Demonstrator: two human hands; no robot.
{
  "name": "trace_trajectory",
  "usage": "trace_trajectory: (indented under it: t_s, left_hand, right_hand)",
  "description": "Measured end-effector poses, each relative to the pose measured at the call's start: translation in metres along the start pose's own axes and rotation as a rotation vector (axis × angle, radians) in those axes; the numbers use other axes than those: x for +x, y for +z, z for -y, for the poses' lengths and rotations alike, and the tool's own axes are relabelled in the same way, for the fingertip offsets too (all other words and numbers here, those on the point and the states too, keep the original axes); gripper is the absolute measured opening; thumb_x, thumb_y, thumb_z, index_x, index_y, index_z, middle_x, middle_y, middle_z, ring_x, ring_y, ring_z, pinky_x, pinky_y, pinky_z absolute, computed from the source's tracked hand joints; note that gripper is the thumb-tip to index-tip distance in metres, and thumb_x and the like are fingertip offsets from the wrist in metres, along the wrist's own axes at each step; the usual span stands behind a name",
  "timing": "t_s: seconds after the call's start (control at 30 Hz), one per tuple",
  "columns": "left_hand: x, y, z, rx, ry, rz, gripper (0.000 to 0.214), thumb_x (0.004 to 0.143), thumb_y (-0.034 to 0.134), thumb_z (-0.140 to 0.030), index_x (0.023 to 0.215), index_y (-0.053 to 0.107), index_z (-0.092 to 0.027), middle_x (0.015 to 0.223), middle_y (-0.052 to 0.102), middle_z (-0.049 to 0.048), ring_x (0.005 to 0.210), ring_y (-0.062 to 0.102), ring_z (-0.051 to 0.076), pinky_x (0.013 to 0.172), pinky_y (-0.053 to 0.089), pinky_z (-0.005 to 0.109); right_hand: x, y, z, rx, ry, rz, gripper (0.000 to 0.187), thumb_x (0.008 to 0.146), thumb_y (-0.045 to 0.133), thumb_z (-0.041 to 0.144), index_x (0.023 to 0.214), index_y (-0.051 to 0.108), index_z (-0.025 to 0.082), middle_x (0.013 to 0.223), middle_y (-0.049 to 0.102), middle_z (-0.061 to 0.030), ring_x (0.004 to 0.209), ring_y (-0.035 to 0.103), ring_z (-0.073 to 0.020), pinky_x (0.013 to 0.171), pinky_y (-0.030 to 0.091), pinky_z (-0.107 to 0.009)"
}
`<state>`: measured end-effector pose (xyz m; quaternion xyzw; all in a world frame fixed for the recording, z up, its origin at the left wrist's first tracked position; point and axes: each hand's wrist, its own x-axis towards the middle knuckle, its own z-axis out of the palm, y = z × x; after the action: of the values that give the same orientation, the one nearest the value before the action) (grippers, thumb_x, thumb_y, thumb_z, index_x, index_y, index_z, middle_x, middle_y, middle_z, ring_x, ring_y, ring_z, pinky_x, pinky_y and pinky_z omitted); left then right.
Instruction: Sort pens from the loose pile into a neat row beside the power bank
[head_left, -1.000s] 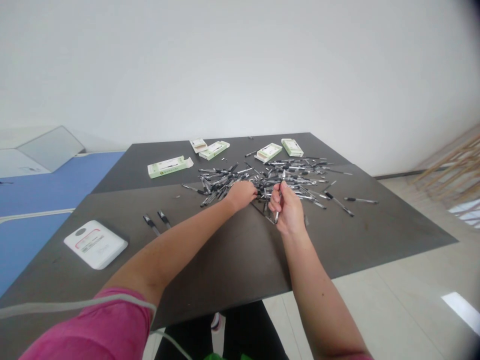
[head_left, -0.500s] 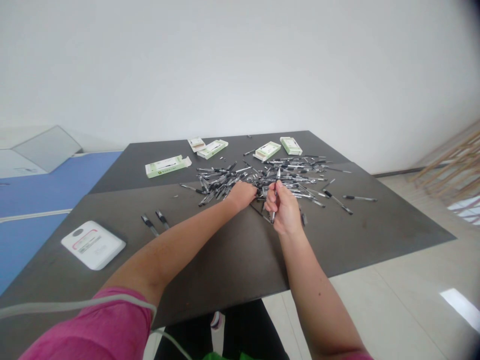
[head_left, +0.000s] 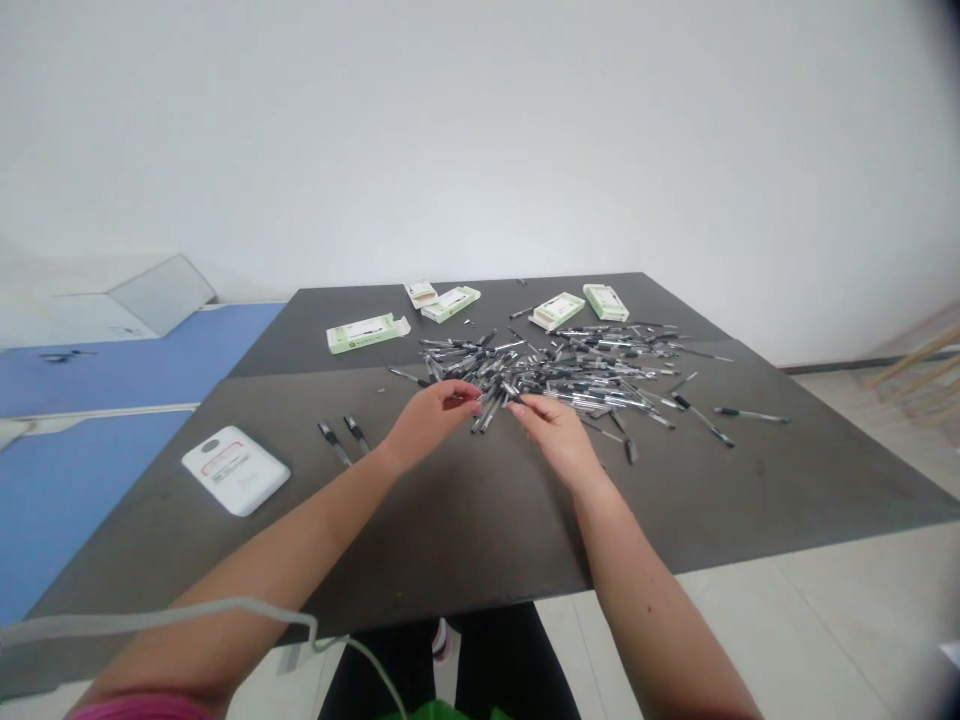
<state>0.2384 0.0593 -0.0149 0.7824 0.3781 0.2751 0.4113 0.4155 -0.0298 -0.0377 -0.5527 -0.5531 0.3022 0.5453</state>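
Observation:
My left hand is at the near left edge of a heap of black-and-clear pens. Its thumb and fingertips are pinched together, and whatever they hold is too small to make out. Facing it across a small gap, my right hand has its fingers closed on a pen. Only a short piece of this pen shows beyond the fingertips; the palm hides the rest. Between and behind the two hands, loose pens lie crossed over one another.
Two pens lie apart on the dark table, beside a white card-shaped object. Green-and-white boxes stand along the back. A pale cable crosses over my left forearm. Blue surfaces adjoin at left.
My left hand has drawn back from the heap, toward the left. My right hand has lowered the upright pen and turned inward, so the hands now face each other. The view has shifted left.

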Motion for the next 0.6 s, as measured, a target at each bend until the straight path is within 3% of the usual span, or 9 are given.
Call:
trace_trajectory:
  t_s: [0.1, 0.23, 0.43, 0.6]
  left_hand:
    - [-0.037, -0.012, 0.014, -0.142, -0.07, -0.118, 0.031, 0.075, 0.063, -0.038, 0.098, 0.064, -0.017, 0.094, 0.068, 0.0045, 0.086, 0.062, 0.018, 0.082, 0.045, 0.029]
    - [-0.063, -0.015, 0.031, -0.27, -0.127, -0.197, 0.032, 0.074, 0.065, -0.038, 0.099, 0.063, -0.017, 0.096, 0.067, 0.0049, 0.089, 0.061, 0.017, 0.083, 0.045, 0.029]
    - [-0.069, -0.013, 0.031, -0.236, -0.094, -0.142, 0.028, 0.076, 0.064, -0.033, 0.099, 0.063, -0.017, 0.093, 0.067, 0.0046, 0.086, 0.061, 0.017, 0.082, 0.047, 0.03]
    - [-0.067, -0.011, 0.034, -0.067, 0.055, -0.134, 0.021, 0.078, 0.062, -0.028, 0.097, 0.064, -0.018, 0.094, 0.065, 0.0044, 0.086, 0.06, 0.016, 0.083, 0.047, 0.031]
  right_hand:
    - [-0.003, 0.007, 0.002, -0.316, -0.185, 0.096, 0.026, 0.089, 0.048, 0.035, 0.085, 0.068, 0.019, 0.076, 0.061, -0.0031, 0.076, 0.056, -0.0163, 0.069, 0.041, -0.028]
    - [-0.008, 0.016, 0.002, -0.471, -0.299, 0.181, 0.026, 0.091, 0.046, 0.032, 0.093, 0.069, 0.02, 0.079, 0.064, -0.0047, 0.079, 0.059, -0.0167, 0.071, 0.043, -0.027]
    - [-0.011, 0.024, -0.002, -0.569, -0.403, 0.247, 0.025, 0.091, 0.048, 0.031, 0.098, 0.069, 0.022, 0.085, 0.067, -0.0047, 0.081, 0.061, -0.0165, 0.071, 0.044, -0.027]
    - [-0.01, 0.024, -0.003, -0.649, -0.436, 0.275, 0.025, 0.091, 0.048, 0.031, 0.098, 0.069, 0.022, 0.083, 0.066, -0.0042, 0.079, 0.06, -0.0161, 0.069, 0.044, -0.026]
